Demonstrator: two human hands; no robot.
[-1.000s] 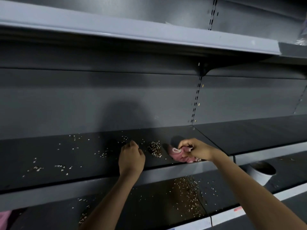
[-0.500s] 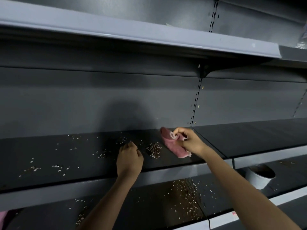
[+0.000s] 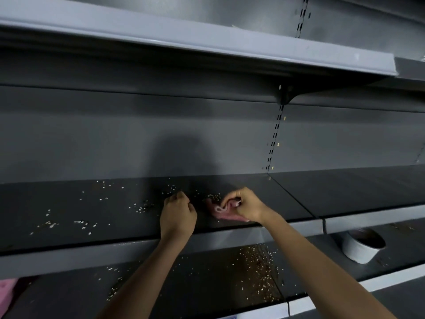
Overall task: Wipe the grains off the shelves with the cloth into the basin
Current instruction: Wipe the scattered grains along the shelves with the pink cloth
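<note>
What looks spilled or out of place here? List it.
Loose grains lie scattered over the middle shelf, and more grains litter the lower shelf. The basin sits tilted on that lower shelf, apart from both spills.

Dim, cool lighting from above and behind the viewer. A broad, soft head shadow (image 3: 181, 157) falls on the back panel (image 3: 92, 139). Wide-angle distortion bows the upper shelf edge (image 3: 207, 40); the picture is slightly soft throughout.
</note>
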